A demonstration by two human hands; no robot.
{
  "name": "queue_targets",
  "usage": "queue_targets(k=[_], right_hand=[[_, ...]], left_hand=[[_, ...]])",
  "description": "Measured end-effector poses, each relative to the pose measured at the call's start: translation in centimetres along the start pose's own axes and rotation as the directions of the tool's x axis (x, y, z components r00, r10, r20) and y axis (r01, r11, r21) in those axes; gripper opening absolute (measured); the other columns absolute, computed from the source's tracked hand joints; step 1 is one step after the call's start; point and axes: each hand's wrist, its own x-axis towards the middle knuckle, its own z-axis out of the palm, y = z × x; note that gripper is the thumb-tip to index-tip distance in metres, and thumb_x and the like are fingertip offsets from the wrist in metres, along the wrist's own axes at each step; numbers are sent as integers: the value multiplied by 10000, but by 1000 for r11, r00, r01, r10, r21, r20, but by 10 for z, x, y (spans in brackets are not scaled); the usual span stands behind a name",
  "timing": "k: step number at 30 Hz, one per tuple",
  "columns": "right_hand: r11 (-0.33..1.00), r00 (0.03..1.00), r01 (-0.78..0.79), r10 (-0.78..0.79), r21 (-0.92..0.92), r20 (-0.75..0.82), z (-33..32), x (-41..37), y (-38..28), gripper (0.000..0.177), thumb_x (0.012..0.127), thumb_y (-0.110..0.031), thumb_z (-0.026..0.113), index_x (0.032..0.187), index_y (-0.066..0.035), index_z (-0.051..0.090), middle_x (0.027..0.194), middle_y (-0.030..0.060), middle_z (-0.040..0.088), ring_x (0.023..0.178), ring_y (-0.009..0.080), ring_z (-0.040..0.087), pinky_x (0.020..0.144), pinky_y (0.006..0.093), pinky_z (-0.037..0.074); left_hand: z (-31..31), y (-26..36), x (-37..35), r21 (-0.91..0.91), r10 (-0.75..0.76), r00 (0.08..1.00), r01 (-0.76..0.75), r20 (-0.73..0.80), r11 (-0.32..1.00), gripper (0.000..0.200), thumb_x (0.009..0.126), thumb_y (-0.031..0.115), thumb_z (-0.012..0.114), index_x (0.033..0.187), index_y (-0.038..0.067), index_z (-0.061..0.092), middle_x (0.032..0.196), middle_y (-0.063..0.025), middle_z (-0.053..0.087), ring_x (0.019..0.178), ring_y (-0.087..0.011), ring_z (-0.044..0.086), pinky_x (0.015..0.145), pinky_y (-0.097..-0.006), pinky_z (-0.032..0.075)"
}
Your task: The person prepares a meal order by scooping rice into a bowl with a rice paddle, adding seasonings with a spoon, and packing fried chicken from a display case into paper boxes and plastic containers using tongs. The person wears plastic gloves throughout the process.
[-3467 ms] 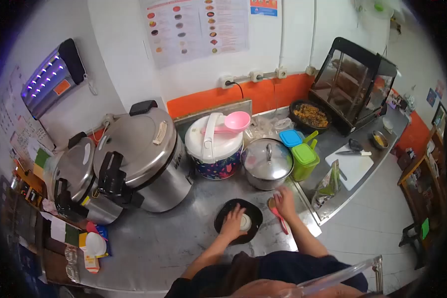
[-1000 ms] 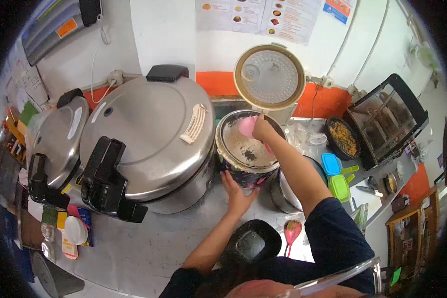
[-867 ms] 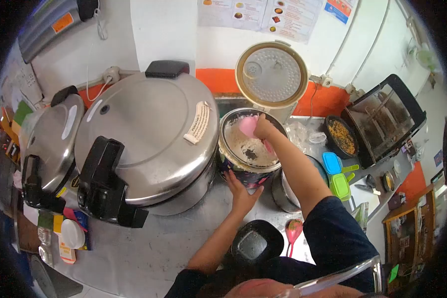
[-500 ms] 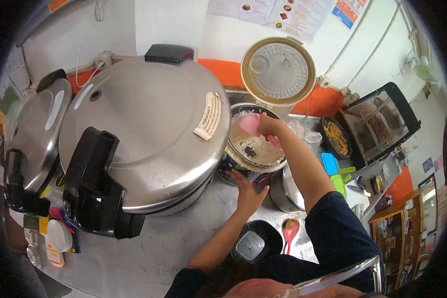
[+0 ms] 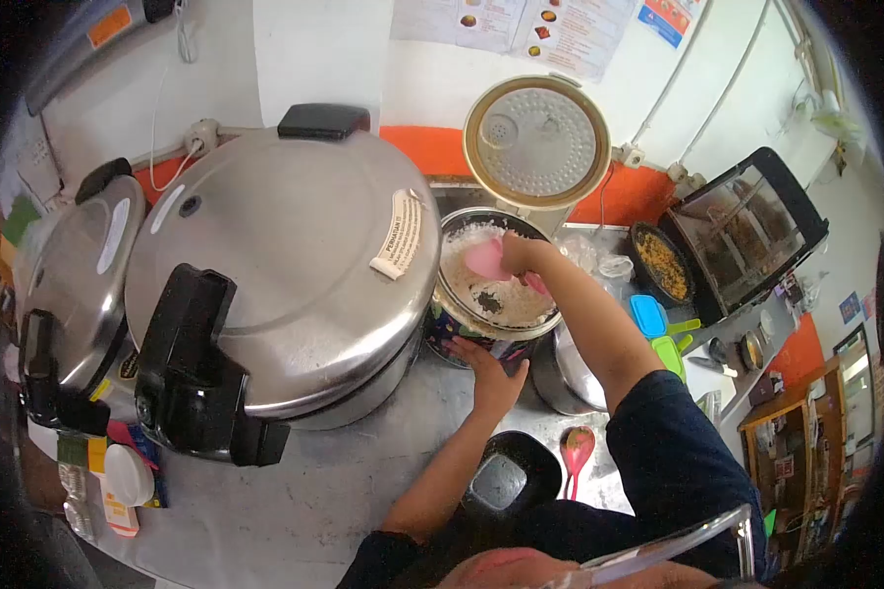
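A rice cooker (image 5: 506,350) with a dark flowered body stands with its round lid (image 5: 537,142) raised. White rice (image 5: 469,285) lies inside, with a dark bare patch at the bottom of the pot. My right hand (image 5: 525,257) is closed around a pink rice paddle (image 5: 485,260), whose broad head is down at the rice. Part of the paddle's handle shows below the fingers. My left hand (image 5: 491,373) rests against the front of the cooker's body, fingers and thumb spread.
A large steel cooker (image 5: 295,255) stands close on the left, a second one (image 5: 79,265) beyond it. Near me lie a black tray (image 5: 535,471) and a red-pink spoon (image 5: 578,450). To the right are a steel pot (image 5: 572,368), a pan of food (image 5: 661,265) and a glass-fronted case (image 5: 746,231).
The pink paddle and my right hand have moved slightly within the pot. My left hand stays against the cooker. The whole view has shifted a little.
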Motion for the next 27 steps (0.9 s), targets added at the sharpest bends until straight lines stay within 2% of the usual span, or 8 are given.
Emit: queue_targets(k=[7, 9, 12, 14, 15, 17, 18, 27], right_hand=[[997, 998, 53, -55, -61, -31, -26, -38, -9, 380, 651, -62, 535, 965, 112, 410, 640, 180, 586, 514, 260, 579, 439, 357, 446], [995, 996, 71, -74, -66, -40, -28, -33, -12, 390, 649, -60, 534, 979, 110, 416, 646, 178, 588, 517, 258, 579, 443, 355, 446], [902, 951, 306, -304, -304, 53, -16, -5, -5, 449, 658, -97, 558, 1034, 98, 408, 717, 191, 591, 576, 267, 593, 453, 347, 448], [980, 885, 191, -194, -50, -424, 8, -4, 1, 485, 670, -154, 581, 1054, 89, 411, 799, 190, 590, 705, 257, 603, 553, 334, 465], [980, 884, 193, -196, -52, -424, 13, -9, -2, 485, 670, -154, 581, 1054, 89, 411, 799, 190, 590, 705, 257, 603, 553, 334, 465], [990, 957, 60, -93, -127, -273, 20, -19, -14, 414, 672, -264, 594, 1027, -53, 568, 1029, 171, 552, 955, 242, 538, 829, 313, 399], [932, 929, 156, -251, -326, -272, 51, 55, 27, 515, 631, -220, 637, 1023, 70, 471, 844, 163, 593, 859, 227, 575, 749, 283, 429], [990, 986, -6, 30, -140, 166, -12, 24, 0, 234, 595, -79, 570, 816, -8, 596, 698, 146, 601, 590, 207, 593, 518, 339, 460]], left_hand=[[-6, -4, -6, -11, 8, 1000, -9, -30, 1000, 1056, 694, 315, 621, 1171, -181, -181, 1218, -406, -195, 1156, -512, -186, 972, -521, -52], [-9, -5, -8, -313, 10, 999, -26, -50, 949, 1039, 701, 304, 615, 1190, -156, -179, 1237, -390, -180, 1176, -490, -172, 981, -502, -50], [-9, -6, -10, -81, 31, 998, -35, -47, 996, 1025, 704, 283, 614, 1204, -138, -176, 1244, -387, -165, 1188, -480, -152, 992, -483, -35], [-8, -1, -10, -81, 27, 997, -33, -71, 996, 1022, 704, 275, 615, 1209, -129, -176, 1248, -385, -158, 1190, -481, -144, 994, -482, -27], [-9, 2, -8, -80, 35, 993, -44, -109, 996, 1019, 703, 266, 617, 1213, -121, -176, 1252, -383, -151, 1192, -482, -136, 996, -481, -19], [-14, 8, -9, -125, 18, 994, -31, -104, 992, 1017, 701, 256, 619, 1218, -115, -175, 1253, -381, -151, 1194, -480, -133, 997, -483, -15], [-16, 7, -9, -166, 2, 996, -17, -89, 986, 1016, 699, 246, 621, 1222, -108, -175, 1254, -379, -150, 1196, -478, -130, 998, -484, -11], [-8, -6, -11, -207, 90, 996, -94, -29, 974, 978, 720, 224, 593, 1214, -118, -178, 1222, -405, -182, 1163, -517, -159, 984, -508, -25]])
